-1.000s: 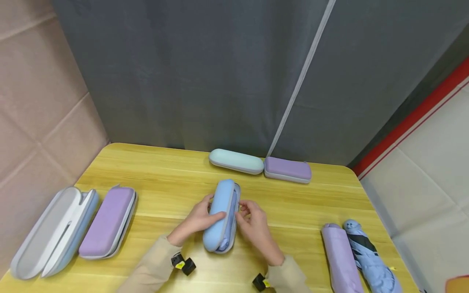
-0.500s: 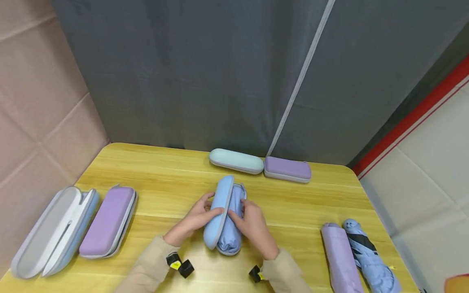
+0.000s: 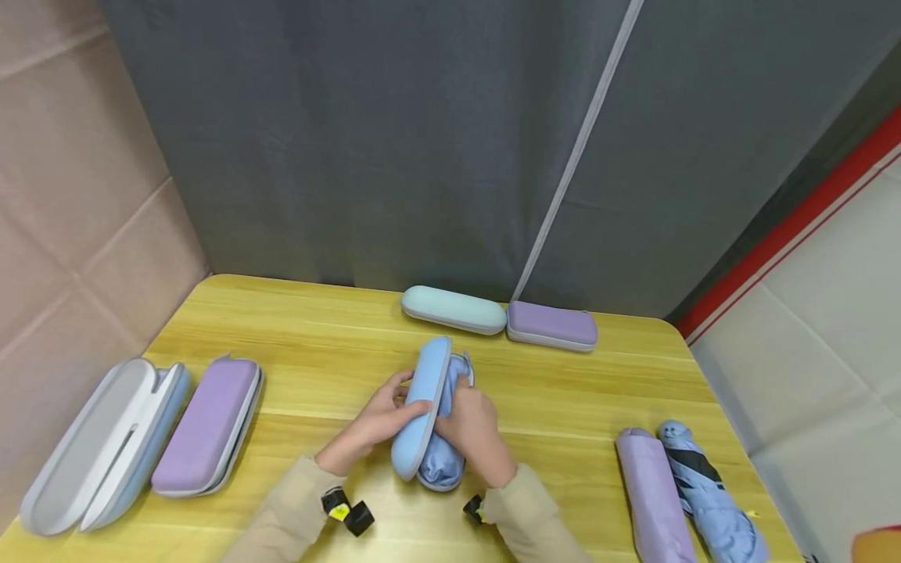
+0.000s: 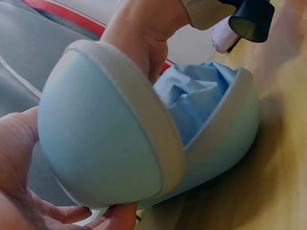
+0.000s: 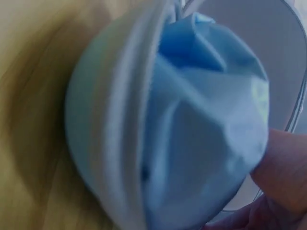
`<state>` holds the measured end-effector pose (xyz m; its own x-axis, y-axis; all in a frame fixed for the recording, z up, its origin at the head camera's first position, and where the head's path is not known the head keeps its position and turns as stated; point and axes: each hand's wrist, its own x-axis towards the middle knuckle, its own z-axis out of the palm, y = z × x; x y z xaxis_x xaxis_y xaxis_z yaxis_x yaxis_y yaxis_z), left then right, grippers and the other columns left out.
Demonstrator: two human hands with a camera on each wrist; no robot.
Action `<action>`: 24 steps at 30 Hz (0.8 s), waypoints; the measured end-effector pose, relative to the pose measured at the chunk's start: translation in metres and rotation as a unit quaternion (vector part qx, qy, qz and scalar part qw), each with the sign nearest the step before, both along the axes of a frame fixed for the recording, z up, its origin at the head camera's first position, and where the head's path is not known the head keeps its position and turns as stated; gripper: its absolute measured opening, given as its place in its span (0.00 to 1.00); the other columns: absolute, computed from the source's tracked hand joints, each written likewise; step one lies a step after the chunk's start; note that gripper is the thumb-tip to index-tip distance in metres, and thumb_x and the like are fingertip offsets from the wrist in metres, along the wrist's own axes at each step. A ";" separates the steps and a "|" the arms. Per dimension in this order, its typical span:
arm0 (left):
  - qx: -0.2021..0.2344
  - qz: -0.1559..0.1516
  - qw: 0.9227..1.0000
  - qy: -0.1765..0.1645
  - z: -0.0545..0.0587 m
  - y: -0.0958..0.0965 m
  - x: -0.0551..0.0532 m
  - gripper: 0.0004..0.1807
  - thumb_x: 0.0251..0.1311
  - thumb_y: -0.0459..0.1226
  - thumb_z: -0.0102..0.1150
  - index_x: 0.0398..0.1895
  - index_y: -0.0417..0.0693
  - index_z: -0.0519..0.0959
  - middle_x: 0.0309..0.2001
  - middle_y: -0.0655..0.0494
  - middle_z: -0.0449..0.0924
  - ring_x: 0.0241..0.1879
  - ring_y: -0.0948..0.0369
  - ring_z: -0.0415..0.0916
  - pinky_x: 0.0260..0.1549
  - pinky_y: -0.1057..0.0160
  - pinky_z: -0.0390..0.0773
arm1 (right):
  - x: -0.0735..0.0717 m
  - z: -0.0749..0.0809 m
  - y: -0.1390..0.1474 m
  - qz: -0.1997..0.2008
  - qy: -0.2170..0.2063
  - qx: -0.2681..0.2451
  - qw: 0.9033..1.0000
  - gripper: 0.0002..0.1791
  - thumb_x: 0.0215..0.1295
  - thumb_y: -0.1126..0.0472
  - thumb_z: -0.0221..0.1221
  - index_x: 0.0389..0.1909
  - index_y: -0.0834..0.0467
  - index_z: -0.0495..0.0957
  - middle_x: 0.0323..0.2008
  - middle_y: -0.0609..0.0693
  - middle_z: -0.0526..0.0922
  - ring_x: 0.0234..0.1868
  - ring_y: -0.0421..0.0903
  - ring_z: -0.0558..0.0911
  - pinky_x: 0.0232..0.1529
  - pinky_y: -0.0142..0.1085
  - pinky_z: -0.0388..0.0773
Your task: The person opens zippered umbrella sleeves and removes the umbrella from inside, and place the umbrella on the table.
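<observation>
A light-blue hard zip case [image 3: 418, 430] stands half open mid-table, lid tilted up on its left. Inside lies a folded blue umbrella [image 3: 441, 461], its crumpled fabric [image 5: 206, 129] filling the base. My left hand [image 3: 382, 410] grips the lid, thumb in front and fingers behind; the left wrist view shows the lid [image 4: 105, 129] between them. My right hand [image 3: 473, 426] reaches into the opening, fingers curled onto the umbrella, fingertips partly hidden. In the right wrist view, the right thumb [image 5: 283, 167] lies against the fabric.
At left, an open pale-blue case [image 3: 105, 453] lies beside a purple case [image 3: 209, 426]. A mint case [image 3: 454, 310] and another purple case [image 3: 552, 325] stand along the back edge. Right, a lilac folded umbrella [image 3: 651, 493] lies beside a blue one [image 3: 718, 500].
The lid has swung further up to the left, exposing the blue umbrella. My right hand has gone from the case's right rim into the opening, onto the umbrella. My left hand keeps its grip.
</observation>
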<state>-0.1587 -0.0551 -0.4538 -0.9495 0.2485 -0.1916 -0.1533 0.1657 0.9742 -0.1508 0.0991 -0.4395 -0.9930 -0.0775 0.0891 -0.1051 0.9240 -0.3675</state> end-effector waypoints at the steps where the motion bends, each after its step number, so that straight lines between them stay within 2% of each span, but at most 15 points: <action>1: 0.001 0.000 1.000 0.004 0.000 0.000 0.000 0.39 0.56 0.38 0.61 0.67 0.33 0.56 0.48 0.38 0.73 0.41 0.52 0.74 0.41 0.53 0.77 | 0.000 -0.001 -0.001 -0.003 0.002 -0.001 1.000 0.39 0.41 0.52 0.71 0.48 0.75 0.69 0.23 0.61 0.78 0.22 0.54 0.79 0.20 0.42 0.76; 5: 0.014 0.005 1.000 0.017 -0.002 0.001 0.003 0.38 0.55 0.35 0.61 0.66 0.30 0.56 0.46 0.38 0.73 0.39 0.53 0.74 0.40 0.54 0.77 | 0.000 -0.002 -0.003 -0.016 -0.002 -0.029 0.999 0.43 0.40 0.54 0.72 0.52 0.76 0.66 0.32 0.66 0.79 0.31 0.59 0.81 0.29 0.46 0.79; 7: 0.018 0.010 1.000 0.022 -0.003 0.001 0.004 0.38 0.55 0.34 0.61 0.66 0.30 0.56 0.46 0.38 0.73 0.39 0.53 0.74 0.40 0.54 0.77 | 0.000 -0.003 -0.003 -0.020 -0.010 -0.052 0.998 0.45 0.40 0.54 0.72 0.55 0.76 0.65 0.38 0.68 0.79 0.37 0.60 0.81 0.34 0.48 0.79; 11: 0.025 0.016 0.999 0.026 -0.003 0.001 0.006 0.37 0.54 0.33 0.61 0.66 0.31 0.57 0.45 0.39 0.73 0.39 0.54 0.74 0.40 0.54 0.76 | -0.001 -0.004 0.001 -0.021 -0.028 -0.107 0.994 0.48 0.41 0.53 0.72 0.59 0.77 0.62 0.43 0.70 0.78 0.42 0.61 0.80 0.40 0.50 0.78; 17: 0.024 0.015 1.000 0.011 -0.003 0.002 0.008 0.36 0.54 0.34 0.61 0.65 0.31 0.59 0.45 0.38 0.73 0.40 0.53 0.74 0.40 0.53 0.77 | -0.002 -0.003 0.010 -0.014 -0.063 -0.167 0.984 0.51 0.41 0.51 0.73 0.62 0.74 0.60 0.46 0.69 0.77 0.45 0.60 0.79 0.42 0.49 0.78; 24: -0.001 0.017 1.000 -0.010 -0.007 -0.001 0.008 0.36 0.54 0.37 0.60 0.63 0.29 0.60 0.38 0.41 0.75 0.36 0.55 0.75 0.38 0.56 0.78 | -0.007 0.001 0.018 -0.003 -0.092 -0.226 0.970 0.45 0.42 0.60 0.69 0.60 0.75 0.61 0.46 0.68 0.77 0.44 0.56 0.78 0.43 0.46 0.78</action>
